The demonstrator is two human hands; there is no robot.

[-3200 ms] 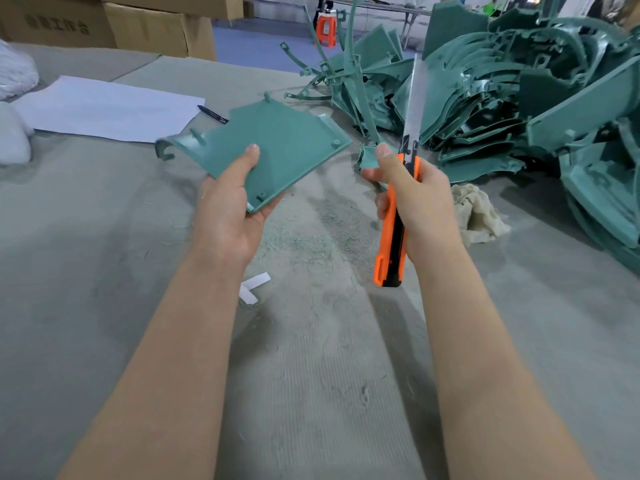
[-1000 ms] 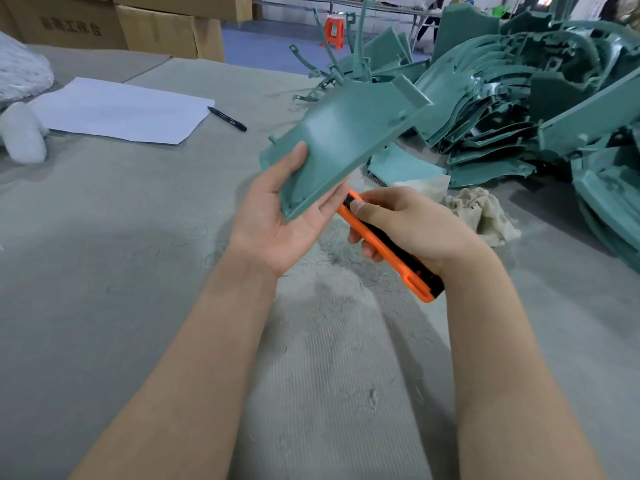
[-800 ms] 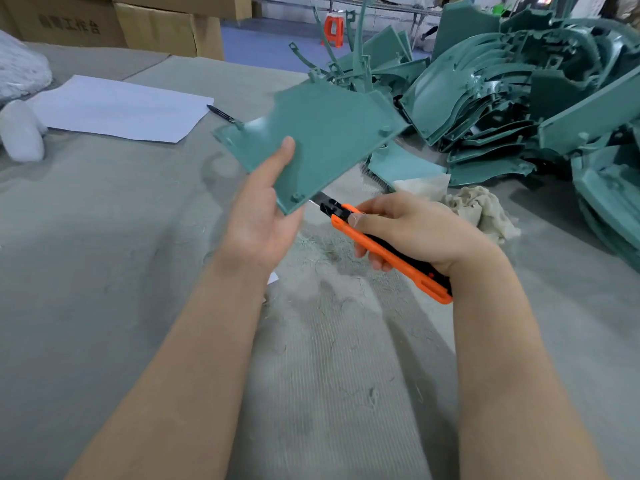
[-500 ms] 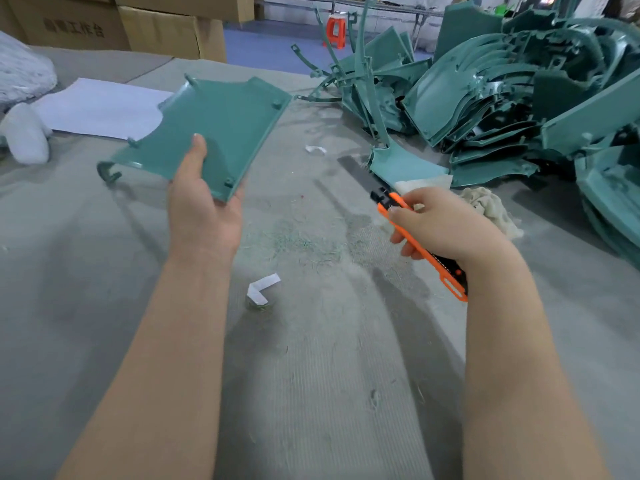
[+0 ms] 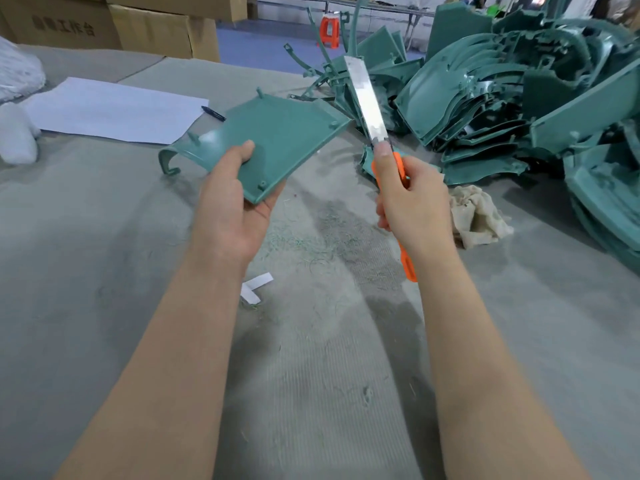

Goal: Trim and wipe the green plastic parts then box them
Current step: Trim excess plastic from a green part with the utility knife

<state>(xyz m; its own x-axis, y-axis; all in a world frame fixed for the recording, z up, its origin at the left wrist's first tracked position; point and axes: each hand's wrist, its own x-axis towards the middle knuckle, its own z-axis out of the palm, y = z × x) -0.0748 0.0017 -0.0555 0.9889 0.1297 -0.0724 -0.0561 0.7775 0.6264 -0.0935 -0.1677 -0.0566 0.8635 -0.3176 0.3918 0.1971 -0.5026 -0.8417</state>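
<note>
My left hand point(image 5: 232, 209) holds a flat green plastic part point(image 5: 277, 140) by its near corner, thumb on top, above the grey table. The part has small pegs and a curled hook at its left end. My right hand point(image 5: 412, 199) grips an orange utility knife point(image 5: 398, 168) with its long blade extended, pointing up and away; the thumb lies along the top of the handle. The blade stands just right of the part, apart from it. A beige wiping rag point(image 5: 479, 216) lies crumpled to the right of my right hand.
A big heap of green plastic parts point(image 5: 512, 98) fills the far right of the table point(image 5: 104, 271). White paper point(image 5: 114, 110) with a black pen point(image 5: 213, 113) lies far left, cardboard boxes point(image 5: 114, 22) behind. Green shavings and white paper scraps point(image 5: 254, 287) lie between my arms.
My left hand brought the part back toward the middle and turned it. My right hand swung the knife upright, with the blade now extended far out.
</note>
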